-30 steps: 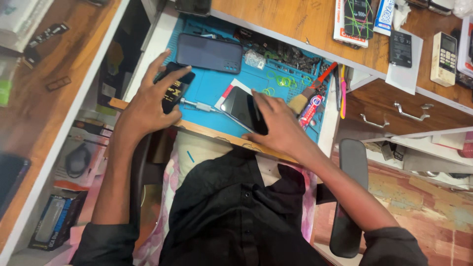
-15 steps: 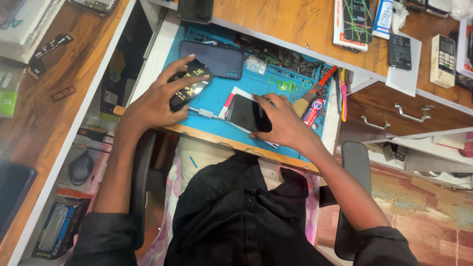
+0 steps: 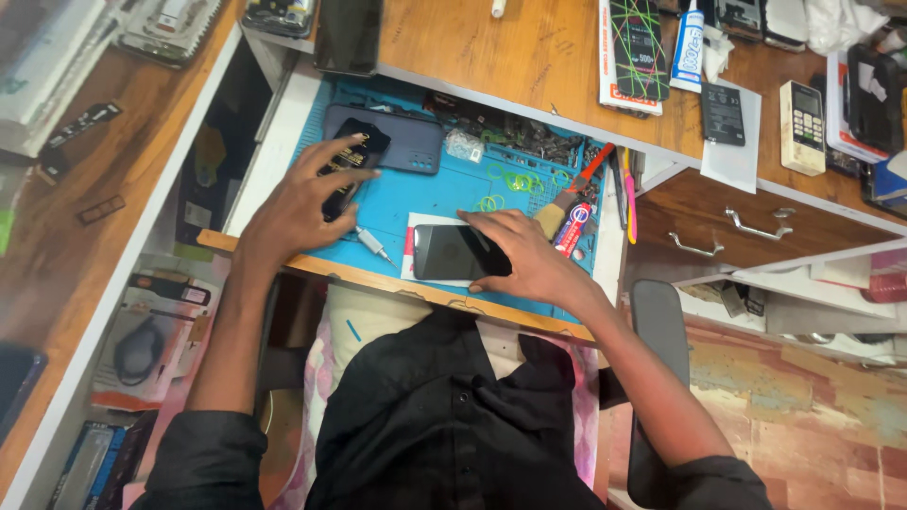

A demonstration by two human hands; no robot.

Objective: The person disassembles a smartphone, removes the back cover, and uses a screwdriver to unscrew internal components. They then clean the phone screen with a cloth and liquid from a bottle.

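My left hand (image 3: 300, 200) grips a slim black phone part (image 3: 350, 162) with gold marks, tilted over the left side of a blue work mat (image 3: 444, 194). My right hand (image 3: 529, 260) lies flat on the right end of a black phone (image 3: 452, 253) that rests screen up on a white sheet near the mat's front edge. A small silver screwdriver (image 3: 374, 246) lies on the mat between my hands. A dark grey phone back cover (image 3: 406, 142) lies just behind the part in my left hand.
Green rubber bands (image 3: 501, 184), a red-handled tool (image 3: 593, 165), a pink tool (image 3: 629, 198) and a small tube (image 3: 573, 229) crowd the mat's right side. The wooden desk behind holds a glue bottle (image 3: 688, 52), a remote (image 3: 804, 113) and boxes. A drawer (image 3: 756, 222) stands open at right.
My left hand lifted the black part and carried it toward the back of the mat. My right hand shifted on the phone, now resting flat on its right end.
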